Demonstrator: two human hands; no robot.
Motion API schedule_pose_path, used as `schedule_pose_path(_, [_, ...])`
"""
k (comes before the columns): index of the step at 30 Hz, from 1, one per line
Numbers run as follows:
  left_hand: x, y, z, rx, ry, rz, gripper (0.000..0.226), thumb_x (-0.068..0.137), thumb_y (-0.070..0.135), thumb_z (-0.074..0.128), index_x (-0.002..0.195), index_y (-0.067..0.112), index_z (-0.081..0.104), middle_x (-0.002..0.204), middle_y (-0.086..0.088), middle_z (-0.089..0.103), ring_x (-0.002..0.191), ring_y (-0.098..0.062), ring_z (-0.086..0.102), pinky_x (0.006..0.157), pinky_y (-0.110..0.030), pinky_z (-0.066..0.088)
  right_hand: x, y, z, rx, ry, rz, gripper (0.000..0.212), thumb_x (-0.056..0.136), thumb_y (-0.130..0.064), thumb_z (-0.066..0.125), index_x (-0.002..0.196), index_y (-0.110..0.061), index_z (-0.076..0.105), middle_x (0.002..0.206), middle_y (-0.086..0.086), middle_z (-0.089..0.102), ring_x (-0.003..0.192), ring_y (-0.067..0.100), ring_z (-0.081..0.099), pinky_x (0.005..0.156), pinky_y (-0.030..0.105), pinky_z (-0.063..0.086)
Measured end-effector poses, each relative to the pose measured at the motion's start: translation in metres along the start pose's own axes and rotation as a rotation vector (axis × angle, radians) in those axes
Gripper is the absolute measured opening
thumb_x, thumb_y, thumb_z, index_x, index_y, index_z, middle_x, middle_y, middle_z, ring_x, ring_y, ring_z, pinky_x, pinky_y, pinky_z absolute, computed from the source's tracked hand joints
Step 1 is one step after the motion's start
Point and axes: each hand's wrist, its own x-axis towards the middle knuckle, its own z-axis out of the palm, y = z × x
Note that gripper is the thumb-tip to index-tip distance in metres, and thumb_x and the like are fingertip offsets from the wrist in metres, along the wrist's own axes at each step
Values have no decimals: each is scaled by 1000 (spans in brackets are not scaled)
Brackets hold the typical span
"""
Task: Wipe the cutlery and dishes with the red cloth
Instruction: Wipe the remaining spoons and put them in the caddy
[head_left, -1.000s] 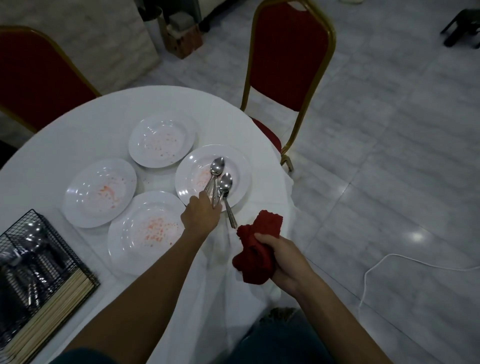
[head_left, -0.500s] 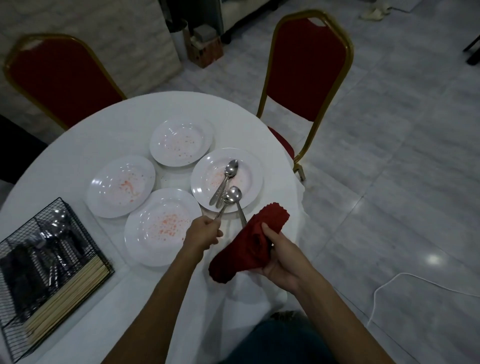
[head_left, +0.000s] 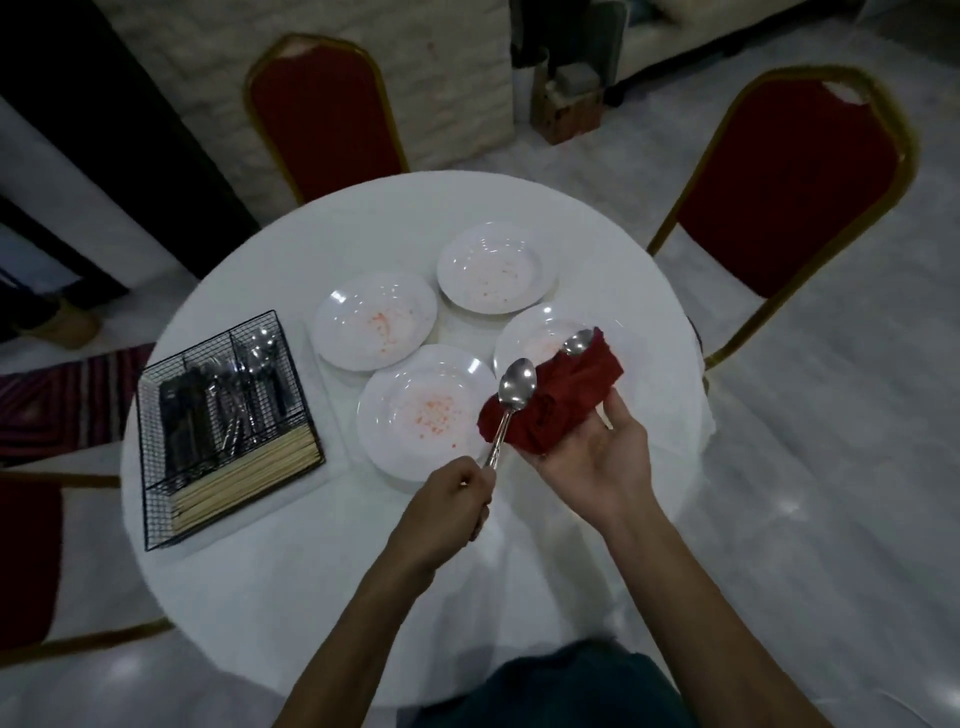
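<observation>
My left hand (head_left: 451, 504) grips the handle of a steel spoon (head_left: 515, 387), its bowl raised just left of the red cloth (head_left: 558, 397). The cloth lies bunched across the upturned palm and fingers of my right hand (head_left: 602, 460). A second spoon (head_left: 577, 343) lies on the right white plate (head_left: 524, 338), mostly hidden behind the cloth. Three more white plates with orange-red stains sit on the table: a near one (head_left: 421, 415), a left one (head_left: 374, 327) and a far one (head_left: 491, 275).
A black wire basket (head_left: 218, 426) with cutlery and chopsticks stands at the left of the round white table (head_left: 311, 545). Red chairs with gold frames stand at the far side (head_left: 322, 114), the right (head_left: 784, 176) and the left edge (head_left: 26, 561).
My left hand has lifted one spoon off the right plate and raised it toward the cloth. My right hand has brought the cloth up over that plate with the palm turned up. The camera has swung right.
</observation>
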Motion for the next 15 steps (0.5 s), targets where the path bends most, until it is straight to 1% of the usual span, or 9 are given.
schedule_pose_path(3, [0,5,-12,110,17,40,31,104,34,50,80,15,52,66,1,55,59,-13,48,63,-31,41,15,18,13,-185,13,11,35,99,-28,58,124,-6,68,128,17,67,120,32,64,105,47,49])
schedule_pose_path(5, [0,7,-18,198,23,64,31,105,38,49,81,18,52,70,1,56,63,-15,50,63,-30,42,25,30,18,-271,12,20,45,95,-14,59,136,4,58,135,25,62,125,34,62,102,40,54])
schedule_pose_path(6, [-2,8,-21,233,9,74,31,105,38,48,81,20,51,71,1,56,65,-15,51,63,-30,42,27,36,22,-284,7,31,45,96,-10,57,138,6,56,134,25,63,121,32,65,95,35,58])
schedule_pose_path(7, [-4,9,-22,257,-14,81,30,106,38,47,82,21,51,71,2,56,65,-15,51,63,-30,42,30,39,24,-307,16,41,40,97,-7,55,135,6,58,127,24,67,108,27,72,83,30,61])
schedule_pose_path(8, [-7,9,-25,271,-33,86,30,106,39,47,82,21,51,71,2,57,65,-15,52,63,-28,43,33,42,26,-358,27,37,34,99,-4,54,131,5,61,120,22,70,94,22,75,71,26,61])
schedule_pose_path(9, [-10,9,-27,281,-40,90,30,106,39,47,81,22,52,70,2,58,63,-14,52,62,-27,43,35,43,28,-445,28,20,31,99,-3,55,129,4,63,116,20,71,87,19,75,66,24,59])
schedule_pose_path(10, [-14,7,-31,289,-36,93,31,105,40,47,80,22,51,68,3,58,61,-12,53,61,-25,43,36,44,29,-564,39,-16,30,99,-2,57,127,5,64,116,19,71,90,21,75,68,25,59])
schedule_pose_path(12, [-18,5,-44,301,-8,94,34,104,42,49,78,21,52,65,4,59,57,-7,53,59,-23,41,39,45,29,-820,64,-139,25,100,-6,60,122,2,68,113,17,74,105,28,73,84,33,60])
schedule_pose_path(15, [-20,0,-71,335,41,107,36,102,42,53,73,20,53,61,5,61,54,-4,53,60,-26,40,42,46,28,-1065,112,-234,21,101,-19,63,118,-9,71,110,9,78,108,26,73,99,44,56])
